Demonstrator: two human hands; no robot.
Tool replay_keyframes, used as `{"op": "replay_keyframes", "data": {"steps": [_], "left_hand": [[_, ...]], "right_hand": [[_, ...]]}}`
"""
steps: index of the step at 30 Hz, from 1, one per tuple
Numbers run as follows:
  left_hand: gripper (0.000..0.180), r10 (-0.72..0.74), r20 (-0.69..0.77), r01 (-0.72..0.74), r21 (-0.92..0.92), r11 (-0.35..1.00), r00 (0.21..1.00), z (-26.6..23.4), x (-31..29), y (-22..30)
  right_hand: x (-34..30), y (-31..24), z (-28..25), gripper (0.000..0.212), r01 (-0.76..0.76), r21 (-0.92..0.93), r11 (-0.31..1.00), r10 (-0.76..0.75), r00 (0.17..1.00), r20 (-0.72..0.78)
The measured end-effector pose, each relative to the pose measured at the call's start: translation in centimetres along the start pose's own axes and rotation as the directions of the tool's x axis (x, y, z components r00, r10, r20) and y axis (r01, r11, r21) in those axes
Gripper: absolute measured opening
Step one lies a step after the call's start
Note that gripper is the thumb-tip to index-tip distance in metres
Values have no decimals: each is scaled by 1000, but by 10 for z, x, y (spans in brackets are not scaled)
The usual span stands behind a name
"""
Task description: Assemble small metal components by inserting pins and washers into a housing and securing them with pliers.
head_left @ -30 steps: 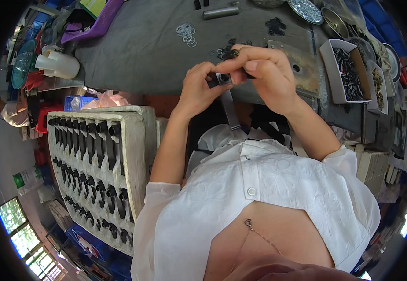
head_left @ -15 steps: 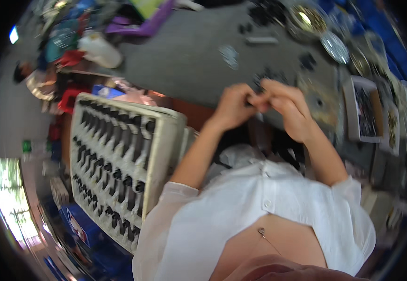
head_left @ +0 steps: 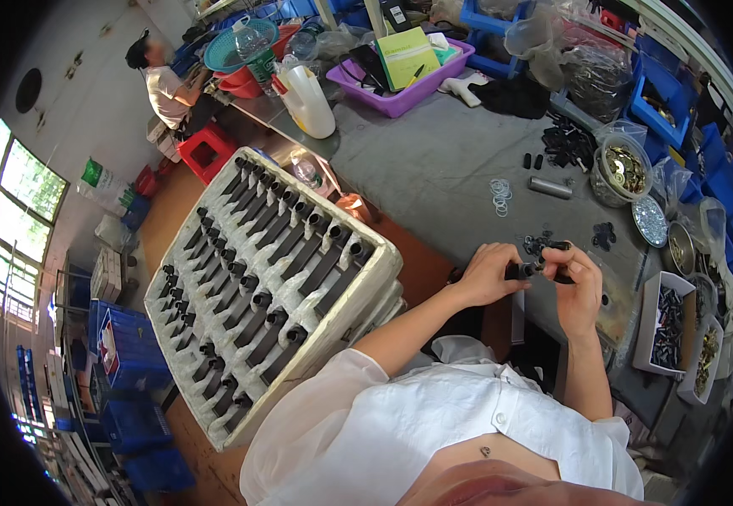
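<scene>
My left hand [head_left: 491, 277] is closed around a black tubular part [head_left: 518, 271], whose end points toward my right hand. My right hand [head_left: 581, 291] pinches a small black cylindrical piece [head_left: 559, 245] between thumb and fingers, close to that end. Another dark bit shows by the right fingers; I cannot tell if it is separate. Just beyond both hands, small black rings [head_left: 537, 242] lie on the grey table [head_left: 434, 160]. A foam tray [head_left: 390, 268] at my left holds rows of black flat-bodied parts [head_left: 306, 268] with round tube ends.
On the table are clear rings [head_left: 500, 196], a metal cylinder [head_left: 550, 187], black pieces [head_left: 570, 142] and a tub of brass-coloured parts [head_left: 600, 181]. White boxes [head_left: 646, 325] stand at right. A purple basket [head_left: 400, 103] is at the back. Another person [head_left: 168, 88] works far left.
The view has swung, moving tray and table lower in the picture. My hands, earlier held together, are now slightly apart, with the small black piece visible in my right fingers.
</scene>
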State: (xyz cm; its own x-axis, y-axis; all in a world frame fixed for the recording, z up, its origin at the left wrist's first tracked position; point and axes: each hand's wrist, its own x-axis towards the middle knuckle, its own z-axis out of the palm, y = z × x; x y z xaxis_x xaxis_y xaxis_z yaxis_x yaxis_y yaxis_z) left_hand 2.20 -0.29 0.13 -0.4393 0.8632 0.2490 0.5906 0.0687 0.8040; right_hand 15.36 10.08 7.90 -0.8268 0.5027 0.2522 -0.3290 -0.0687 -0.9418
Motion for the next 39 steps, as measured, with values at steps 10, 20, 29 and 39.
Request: {"op": "replay_keyframes", "data": {"steps": [10,20,29,39], "left_hand": [[30,-58,130,77,-145,986,990,-9,8,-14],[17,67,216,-12,-244,970,974,-14,11,-19],[24,7,172,21,-162,987,985,-11,7,-13],[46,-136,418,440,-863,250,898,-41,-21,36]], "right_hand": [[8,-20,8,26,-59,-247,967,130,950,283],[15,25,28,35,452,-175,875,-326,816,478],[7,-4,20,32,445,110,889,-455,886,94],[0,-1,-4,24,362,-762,537,-162,931,328]]}}
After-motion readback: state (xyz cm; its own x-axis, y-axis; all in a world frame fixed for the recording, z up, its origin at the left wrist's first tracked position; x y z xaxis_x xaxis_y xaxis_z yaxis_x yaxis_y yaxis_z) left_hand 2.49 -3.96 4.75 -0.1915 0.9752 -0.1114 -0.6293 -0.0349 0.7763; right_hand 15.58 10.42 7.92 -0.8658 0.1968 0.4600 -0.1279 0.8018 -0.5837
